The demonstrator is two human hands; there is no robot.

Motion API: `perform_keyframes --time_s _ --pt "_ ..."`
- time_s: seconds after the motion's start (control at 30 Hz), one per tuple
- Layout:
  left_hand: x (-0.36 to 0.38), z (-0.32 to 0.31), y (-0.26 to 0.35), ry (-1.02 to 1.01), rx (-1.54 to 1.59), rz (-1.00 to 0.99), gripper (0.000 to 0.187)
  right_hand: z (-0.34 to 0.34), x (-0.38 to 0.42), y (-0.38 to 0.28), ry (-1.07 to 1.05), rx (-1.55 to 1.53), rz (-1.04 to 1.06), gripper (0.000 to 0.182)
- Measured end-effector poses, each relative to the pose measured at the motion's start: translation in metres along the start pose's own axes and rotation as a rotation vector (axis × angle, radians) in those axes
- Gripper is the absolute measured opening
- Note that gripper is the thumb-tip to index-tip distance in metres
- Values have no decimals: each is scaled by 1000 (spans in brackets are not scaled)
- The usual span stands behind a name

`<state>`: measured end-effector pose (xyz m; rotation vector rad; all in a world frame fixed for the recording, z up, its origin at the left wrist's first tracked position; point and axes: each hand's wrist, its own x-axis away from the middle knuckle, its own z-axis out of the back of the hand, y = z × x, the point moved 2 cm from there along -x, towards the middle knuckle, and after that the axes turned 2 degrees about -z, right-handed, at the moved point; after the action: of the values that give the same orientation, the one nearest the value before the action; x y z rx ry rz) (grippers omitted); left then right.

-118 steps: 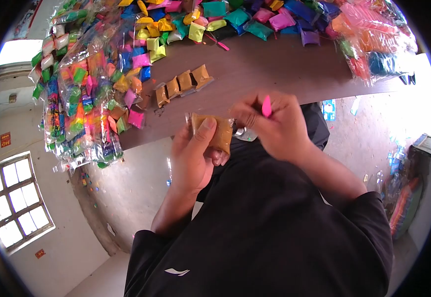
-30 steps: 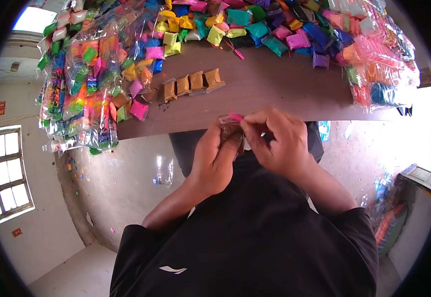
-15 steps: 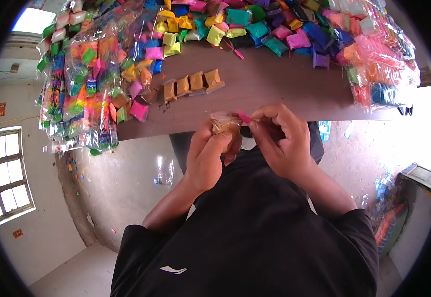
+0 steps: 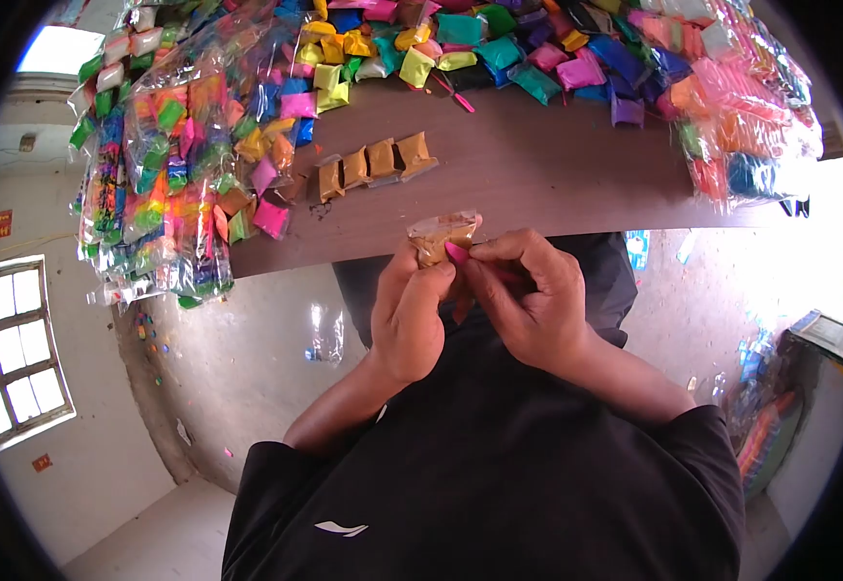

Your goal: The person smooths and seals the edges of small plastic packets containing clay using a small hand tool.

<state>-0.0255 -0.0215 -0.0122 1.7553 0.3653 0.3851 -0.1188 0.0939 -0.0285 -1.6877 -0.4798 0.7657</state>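
Observation:
My left hand [image 4: 413, 315] is closed round the lower part of a small clear packet [image 4: 441, 232] with brown stuff in it, near the table's front edge. Between the thumb and fingers of my right hand [image 4: 535, 295] is a small pink piece [image 4: 456, 252], which overlaps the right side of the packet; whether it touches the packet I cannot tell. Several brown packets [image 4: 381, 160] lie in a slanting row on the brown table [image 4: 537, 165], beyond my hands.
Many colourful packets [image 4: 416, 68] are heaped along the table's far side. Clear bags of colourful packets stand at the left [image 4: 174, 184] and right [image 4: 741, 126]. A pink-handled tool [image 4: 460, 100] lies before the heap. Clear plastic [image 4: 324, 334] lies on the floor.
The packet is now tilted more upright, its top edge spread wider. My right hand has moved left and down, bringing the pink piece to the packet's side.

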Motion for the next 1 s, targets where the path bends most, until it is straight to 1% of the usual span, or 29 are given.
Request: perform_keyframes --time_s 0.03,0.17,0.23,0.27,0.33,0.37,0.43,0.47,0.53,0.57,0.63,0.67,0.73,0.77,0.83,0.87,0.93,1.0 --pt "0 -1 0 11 75 55 42 0 0 1 15 6 -9 9" --pt "2 -1 -5 -16 54 56 40 0 0 2 41 11 -5 10" --pt "2 -1 -3 -61 6 48 39 1 -2 -1 75 -80 -84 11" --pt "2 -2 -4 -62 6 48 39 2 -2 0 77 -80 -83 11" --pt "1 -3 -5 1 74 -7 39 6 -2 1 101 26 26 13" --pt "1 -3 -6 3 74 -8 39 7 0 2 99 26 26 13" --pt "1 -1 -8 -8 6 1 40 6 3 1 71 222 104 10" --pt "2 -1 -7 -9 6 1 40 5 1 -2 71 222 104 10" --pt "4 0 -3 -19 -78 69 42 2 -2 -14 30 324 265 9" --pt "3 -1 -6 -20 -78 69 42 3 -2 -12 31 325 265 9" --pt "3 -3 -9 -38 2 -5 44 6 -1 -5 101 223 107 18" --pt "3 -2 -7 -37 2 -6 44 5 -1 -5 101 222 108 18" --pt "3 -1 1 -50 -173 -3 46 1 -1 -9 -1 278 235 20" --pt "3 -2 -2 -51 -173 -3 46 3 -2 -9 0 278 234 20" --pt "2 -4 -7 -44 5 -28 46 8 -7 -7 74 285 181 21" --pt "2 -3 -4 -43 4 -30 46 6 -8 -7 72 284 183 21" --pt "2 -2 2 -25 -143 23 46 3 -7 -8 -27 255 300 21" --pt "2 -1 -4 -34 -79 23 46 8 -9 -7 3 278 269 22"
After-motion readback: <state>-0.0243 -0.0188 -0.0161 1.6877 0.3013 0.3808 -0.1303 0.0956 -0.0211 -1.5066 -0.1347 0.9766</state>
